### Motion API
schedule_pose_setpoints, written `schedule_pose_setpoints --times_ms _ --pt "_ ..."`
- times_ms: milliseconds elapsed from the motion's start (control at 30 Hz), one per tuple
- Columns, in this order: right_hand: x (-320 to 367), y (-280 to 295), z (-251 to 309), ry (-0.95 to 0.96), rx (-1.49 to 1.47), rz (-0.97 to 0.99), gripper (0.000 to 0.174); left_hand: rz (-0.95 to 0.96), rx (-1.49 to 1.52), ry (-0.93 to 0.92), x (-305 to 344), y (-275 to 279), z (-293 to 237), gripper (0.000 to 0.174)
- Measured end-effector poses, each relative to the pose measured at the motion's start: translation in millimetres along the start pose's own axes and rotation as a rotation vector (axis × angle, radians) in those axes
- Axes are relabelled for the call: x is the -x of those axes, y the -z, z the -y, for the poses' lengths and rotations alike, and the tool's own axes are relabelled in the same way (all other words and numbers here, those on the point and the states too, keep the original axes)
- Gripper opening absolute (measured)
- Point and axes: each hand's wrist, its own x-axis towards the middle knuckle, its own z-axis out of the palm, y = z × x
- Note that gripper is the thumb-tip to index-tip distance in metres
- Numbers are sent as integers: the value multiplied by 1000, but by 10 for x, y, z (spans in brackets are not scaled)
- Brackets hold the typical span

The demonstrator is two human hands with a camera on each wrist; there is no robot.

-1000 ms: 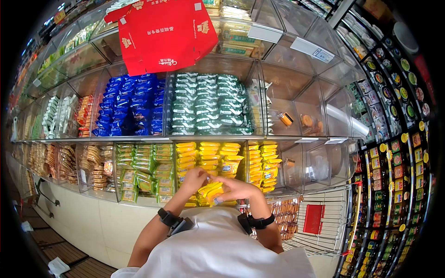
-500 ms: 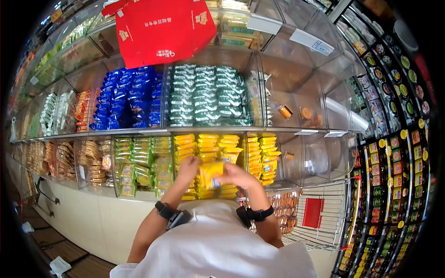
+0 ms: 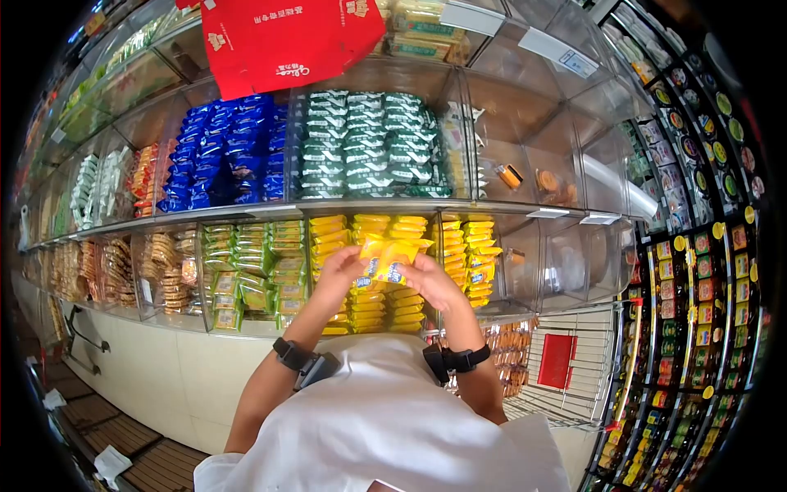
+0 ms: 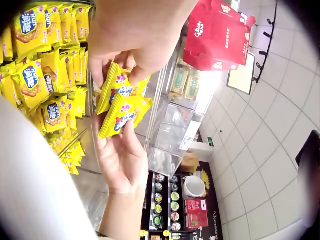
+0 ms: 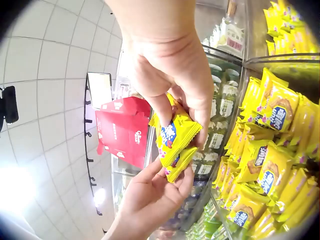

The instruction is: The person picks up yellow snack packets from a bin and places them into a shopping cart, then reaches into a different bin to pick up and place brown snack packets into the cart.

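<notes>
Above the yellow-filled bin, my left hand (image 3: 341,269) pinches one yellow snack packet (image 4: 119,90) by its end. My right hand (image 3: 434,281) grips a second yellow snack packet (image 4: 122,117) between thumb and fingers. The two packets overlap, with the right hand's packet nearer in the left wrist view and their printed fronts showing. Both hands come close together around them, and some fingertips are hidden behind the wrappers. Just below the hands lie stacked rows of the same yellow packets (image 3: 367,316) in a clear bin.
Left of the yellow bin are green packets (image 3: 254,283); behind stand bins of blue packets (image 3: 213,156) and dark green packets (image 3: 365,148). A red cardboard sheet (image 3: 287,41) hangs above. A shopping cart (image 3: 574,361) stands at the right, beside a tall shelf (image 3: 697,312).
The packets were bunched between both hands; now they are spread side by side, one in each hand, fronts turned up. The head view has tilted down, so the bins appear higher.
</notes>
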Motion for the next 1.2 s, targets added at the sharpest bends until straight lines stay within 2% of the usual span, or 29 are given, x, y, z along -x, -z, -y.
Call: schedule_pose_setpoints --times_ms 133,267,367,467,533,567,600,667,700,733,833,867,933,967,1033,1067,1100,1167,1200 --pt "-26 -10 -28 32 53 6 26 10 -25 1 -32 28 65 23" --pt "-68 38 -81 19 77 15 28 54 -23 2 -16 1 18 33" --pt "-42 -29 -90 117 22 -16 30 125 -103 -52 40 -91 -96 45" --pt "-151 82 -254 143 95 118 48 124 -179 -51 37 -78 -55 54" --pt "-183 91 -373 154 132 11 63 123 -221 -109 15 -49 16 54" --pt "-187 100 -427 157 150 -44 71 129 -359 -130 12 -25 36 55" --pt "-179 120 -428 185 402 -147 91 133 -497 -154 6 -11 3 56" --pt "-149 130 -423 515 802 -312 89 177 -853 -217 -22 51 -12 56" --pt "-110 119 -379 680 1004 -390 89 199 -813 -201 -19 24 3 55" --pt "-9 71 -241 721 1079 -356 78 218 -774 -185 -4 -2 10 55" --pt "78 105 -208 422 1002 -34 62 297 -703 -110 21 -86 -67 50" --pt "146 88 -196 418 1039 -78 49 316 -621 -64 15 -91 -43 45" --pt "240 295 -228 478 1031 -96 46 309 -482 8 36 -126 -39 33" --pt "301 469 -246 508 1028 -104 45 285 -493 -18 44 -113 -32 32" --pt "417 1036 -293 429 1195 -344 36 233 -512 -69 55 -5 -31 30" --pt "487 1336 -339 273 1385 -474 33 185 -585 -133 20 132 32 38" --pt "555 1595 -387 104 1568 -605 29 154 -543 -133 4 269 86 35" --pt "651 1878 -497 -17 1656 -691 27 94 -462 -138 15 501 147 29" --pt "647 2010 -567 -48 1629 -636 27 53 -441 -64 37 537 124 27"
